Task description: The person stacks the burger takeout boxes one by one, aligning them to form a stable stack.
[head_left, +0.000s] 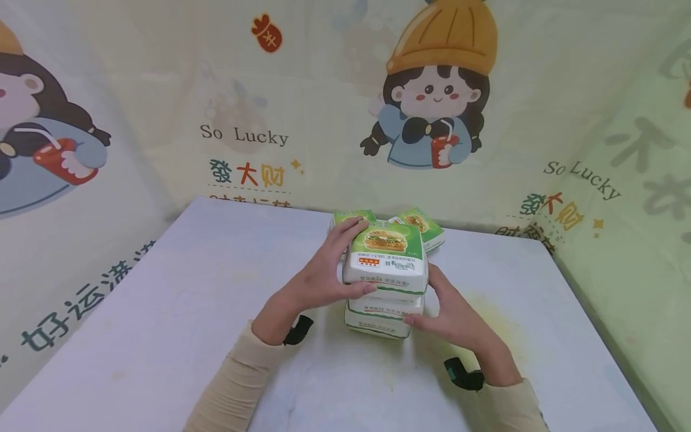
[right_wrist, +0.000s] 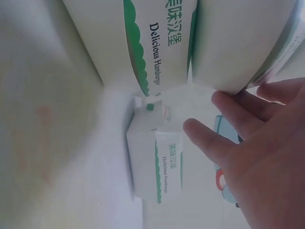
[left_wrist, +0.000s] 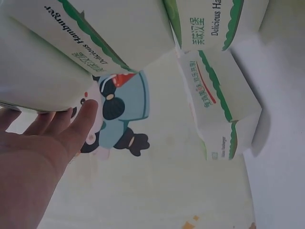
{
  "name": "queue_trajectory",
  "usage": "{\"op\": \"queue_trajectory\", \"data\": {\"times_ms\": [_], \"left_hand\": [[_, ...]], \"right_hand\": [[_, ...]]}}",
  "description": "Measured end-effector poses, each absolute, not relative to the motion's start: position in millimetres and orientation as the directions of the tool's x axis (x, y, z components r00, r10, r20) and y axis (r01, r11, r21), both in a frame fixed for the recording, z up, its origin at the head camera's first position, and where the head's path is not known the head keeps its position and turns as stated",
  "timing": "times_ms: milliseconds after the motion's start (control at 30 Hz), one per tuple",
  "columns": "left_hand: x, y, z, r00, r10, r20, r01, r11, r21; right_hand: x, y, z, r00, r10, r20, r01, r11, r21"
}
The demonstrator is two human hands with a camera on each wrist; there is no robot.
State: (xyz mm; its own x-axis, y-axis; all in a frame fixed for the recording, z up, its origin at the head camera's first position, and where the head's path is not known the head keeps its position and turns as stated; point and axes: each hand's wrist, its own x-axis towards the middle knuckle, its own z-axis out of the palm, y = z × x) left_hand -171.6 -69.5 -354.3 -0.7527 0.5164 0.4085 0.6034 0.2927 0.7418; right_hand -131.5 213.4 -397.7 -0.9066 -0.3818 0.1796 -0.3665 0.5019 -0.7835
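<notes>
Two white-and-green hamburger boxes stand stacked, the upper box (head_left: 385, 258) with a burger picture on its lid and the lower box (head_left: 378, 318) beneath it. My left hand (head_left: 315, 273) grips the upper box from the left, thumb across its front and fingers over the far side. On the right, my right hand (head_left: 453, 315) holds the stack's side, with the thumb at the lower box's front corner. Its fingertips meet the far edge of the upper box in the right wrist view. The left fingers (left_wrist: 83, 119) lie along that box in the left wrist view.
Behind the stack lie more hamburger boxes, one at the left (head_left: 353, 215) and an angled one at the right (head_left: 418, 222). All are on a white table (head_left: 162, 312). A printed cloth (head_left: 324, 120) hangs along its far edge and sides.
</notes>
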Motion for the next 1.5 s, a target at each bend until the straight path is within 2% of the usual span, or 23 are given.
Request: {"op": "queue_trajectory", "data": {"times_ms": [533, 833, 1033, 1500], "left_hand": [[-169.7, -59.4, -358.2, -0.755, 0.522, 0.397, 0.589, 0.274, 0.760], [-167.2, -53.4, -360.4, -0.739, 0.527, 0.420, 0.560, 0.133, 0.818], [-166.4, -52.6, -361.0, -0.721, 0.527, 0.449, 0.577, 0.099, 0.810], [-167.8, -56.9, -358.6, -0.707, 0.528, 0.471, 0.611, 0.120, 0.782]], "right_hand": [[-131.5, 218.2, -397.7, -0.894, -0.432, 0.119, -0.334, 0.466, -0.819], [-133.4, 219.4, -396.3, -0.861, -0.491, 0.135, -0.347, 0.371, -0.861], [-133.3, 219.8, -393.8, -0.861, -0.491, 0.132, -0.347, 0.378, -0.858], [-131.6, 222.9, -391.0, -0.877, -0.462, 0.130, -0.348, 0.424, -0.836]]}}
